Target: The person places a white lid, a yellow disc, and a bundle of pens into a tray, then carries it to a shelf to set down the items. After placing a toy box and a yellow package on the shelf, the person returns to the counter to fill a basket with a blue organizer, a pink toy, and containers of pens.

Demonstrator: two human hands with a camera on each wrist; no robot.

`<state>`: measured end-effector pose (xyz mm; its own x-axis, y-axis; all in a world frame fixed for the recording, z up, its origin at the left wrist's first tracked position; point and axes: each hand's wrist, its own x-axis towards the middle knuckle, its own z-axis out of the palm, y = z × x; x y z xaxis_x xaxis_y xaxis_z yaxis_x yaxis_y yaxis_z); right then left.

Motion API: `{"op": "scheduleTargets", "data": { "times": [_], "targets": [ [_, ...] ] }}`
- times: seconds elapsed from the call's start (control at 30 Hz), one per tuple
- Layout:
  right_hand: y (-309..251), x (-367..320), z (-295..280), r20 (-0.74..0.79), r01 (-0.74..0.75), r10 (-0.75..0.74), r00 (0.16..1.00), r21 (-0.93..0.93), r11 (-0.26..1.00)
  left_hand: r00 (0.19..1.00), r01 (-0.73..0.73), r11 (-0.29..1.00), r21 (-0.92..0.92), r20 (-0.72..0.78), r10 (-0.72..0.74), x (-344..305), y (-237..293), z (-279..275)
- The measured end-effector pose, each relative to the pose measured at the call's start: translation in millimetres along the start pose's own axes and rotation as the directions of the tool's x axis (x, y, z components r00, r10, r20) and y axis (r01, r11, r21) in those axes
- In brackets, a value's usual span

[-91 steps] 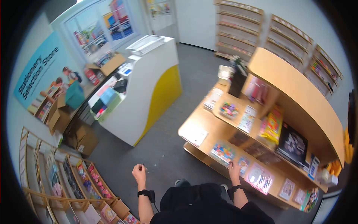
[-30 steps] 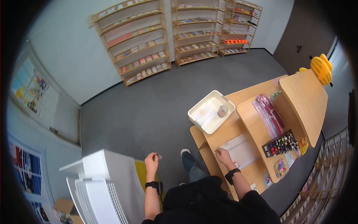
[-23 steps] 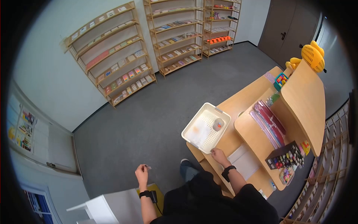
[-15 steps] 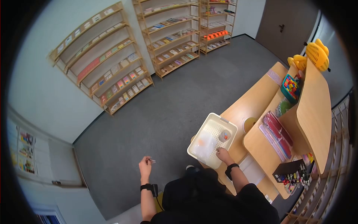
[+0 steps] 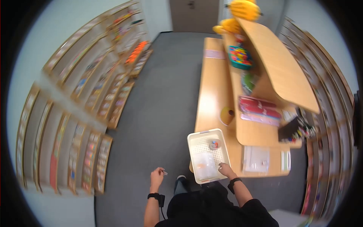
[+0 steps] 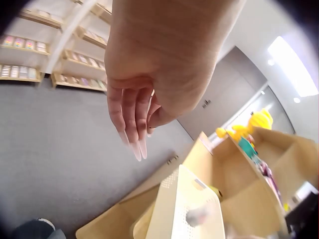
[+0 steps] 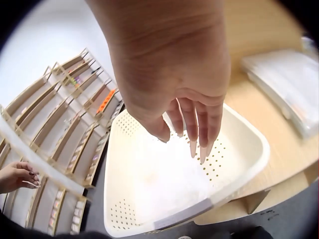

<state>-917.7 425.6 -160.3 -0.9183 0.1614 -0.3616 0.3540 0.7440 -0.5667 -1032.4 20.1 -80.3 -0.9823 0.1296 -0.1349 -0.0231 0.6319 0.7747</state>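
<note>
the right hand (image 5: pixel 227 171), at the basket (image 5: pixel 203 145) rim earlier, now hangs over its inside, fingers loose, slightly spread. the basket sits on the worktop (image 5: pixel 212 89). the left hand's (image 5: pixel 156 180) fingers hang close together.

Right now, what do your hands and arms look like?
The left hand and right hand are ungloved, with long nails. The left wristband is black, with a boxy dark unit and thin cable; the right wristband is black too. The right sleeve is black and short.
</note>
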Motion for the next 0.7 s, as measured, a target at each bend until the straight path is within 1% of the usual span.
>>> {"op": "scheduleTargets", "data": {
  "times": [0.07,0.1,0.13,0.17,0.2,0.23,0.27,0.33,0.37,0.4,0.47,0.5,0.53,0.6,0.63,0.67,0.7],
  "targets": [
    [-12,-30,4,-0.123,-0.088,0.1,0.987,0.1,0.991,0.979,-0.121,0.992,-0.024,0.161,0.123,37,10,9],
    [-18,-47,6,-0.187,-0.125,0.148,0.971,0.132,0.983,0.949,-0.206,0.978,-0.012,0.242,0.203,55,14,19],
    [-20,-65,12,-0.25,-0.133,0.164,0.954,0.138,0.982,0.902,-0.293,0.956,-0.012,0.327,0.28,70,22,33],
    [-31,-88,11,-0.286,-0.189,0.236,0.929,0.182,0.965,0.844,-0.359,0.933,-0.032,0.415,0.339,82,31,50],
    [-44,-111,6,-0.32,-0.239,0.304,0.897,0.228,0.944,0.787,-0.393,0.916,-0.08,0.486,0.38,91,41,66],
    [-43,-132,14,-0.367,-0.254,0.336,0.867,0.255,0.933,0.723,-0.419,0.899,-0.127,0.553,0.415,96,53,83],
    [-45,-158,23,-0.421,-0.252,0.383,0.822,0.334,0.908,0.64,-0.468,0.87,-0.157,0.619,0.455,96,70,98],
    [-57,-210,38,-0.489,-0.345,0.514,0.704,0.398,0.85,0.505,-0.655,0.738,-0.16,0.634,0.586,83,104,128],
    [-65,-235,47,-0.508,-0.39,0.587,0.63,0.447,0.805,0.407,-0.693,0.685,-0.226,0.661,0.63,75,116,145],
    [-71,-259,59,-0.514,-0.427,0.644,0.567,0.486,0.763,0.328,-0.722,0.644,-0.254,0.694,0.641,62,130,160],
    [-88,-308,85,-0.519,-0.48,0.739,0.429,0.562,0.674,0.169,-0.75,0.578,-0.322,0.751,0.639,31,145,193],
    [-99,-330,99,-0.507,-0.484,0.781,0.365,0.613,0.625,0.093,-0.755,0.549,-0.358,0.77,0.631,7,155,202],
    [-108,-349,113,-0.492,-0.479,0.813,0.31,0.658,0.581,0.024,-0.758,0.517,-0.396,0.776,0.63,-19,163,210],
    [-129,-386,146,-0.48,-0.475,0.855,0.197,0.716,0.511,-0.144,-0.738,0.443,-0.509,0.76,0.634,-75,177,219],
    [-139,-402,165,-0.472,-0.468,0.871,0.14,0.743,0.478,-0.227,-0.762,0.375,-0.528,0.76,0.608,-104,180,224],
    [-150,-416,183,-0.462,-0.463,0.882,0.094,0.764,0.45,-0.328,-0.672,0.41,-0.616,0.745,0.581,-146,201,205],
    [-163,-431,201,-0.419,-0.455,0.905,0.076,0.793,0.406,-0.4,-0.591,0.473,-0.654,0.747,0.531,-182,203,208]
  ]
}}
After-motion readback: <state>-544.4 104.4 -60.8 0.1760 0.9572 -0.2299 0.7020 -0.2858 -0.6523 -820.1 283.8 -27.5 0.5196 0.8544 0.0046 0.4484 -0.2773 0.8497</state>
